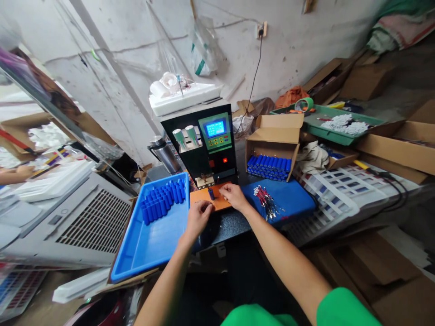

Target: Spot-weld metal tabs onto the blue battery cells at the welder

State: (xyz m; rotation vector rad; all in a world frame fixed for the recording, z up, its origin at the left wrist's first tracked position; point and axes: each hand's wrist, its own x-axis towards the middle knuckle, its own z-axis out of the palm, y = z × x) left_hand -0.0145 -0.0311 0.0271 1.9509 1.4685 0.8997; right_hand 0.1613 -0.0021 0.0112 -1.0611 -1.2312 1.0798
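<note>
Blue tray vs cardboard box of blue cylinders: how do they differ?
The blue tray is wide and shallow; the cardboard box is smaller and brown. The tray's cylinders stand upright; the box's cylinders lie stacked. Both contain blue cylinders.

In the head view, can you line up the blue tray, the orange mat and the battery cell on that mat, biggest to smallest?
1. Blue tray
2. Orange mat, partly covered
3. Battery cell, clearly smallest
</note>
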